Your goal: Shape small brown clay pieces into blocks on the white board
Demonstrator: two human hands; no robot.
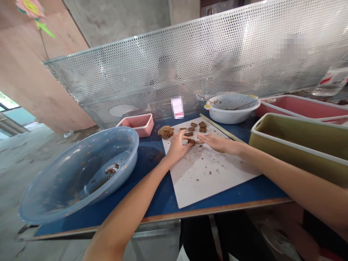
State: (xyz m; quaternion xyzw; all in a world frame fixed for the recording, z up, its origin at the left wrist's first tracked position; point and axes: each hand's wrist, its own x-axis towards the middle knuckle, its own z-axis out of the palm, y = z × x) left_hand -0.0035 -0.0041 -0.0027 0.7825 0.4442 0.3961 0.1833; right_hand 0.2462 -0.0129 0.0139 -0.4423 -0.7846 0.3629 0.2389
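A small brown clay-like piece [191, 142] lies on a white board [187, 188], between my two hands. My left hand [178, 145] has its thumb and forefinger closed around the left end of this piece. From the right, my right hand [220, 143] reaches in with fingers stretched out, its tips close to the piece's other end; whether they touch it I cannot tell. Just beyond the hands, several short brown rolls [188, 133] rest on the board. A bigger rough brown lump [165, 132] sits at the board's far left corner.
A large blue basin [78, 163] stands at left, beside a small pink tub [144, 127]. Behind the board are a greenish stick [221, 129] and a white basin [231, 114]. Olive [296, 152] and pink [301, 105] tubs stand right. A perforated metal screen [122, 76] closes the back.
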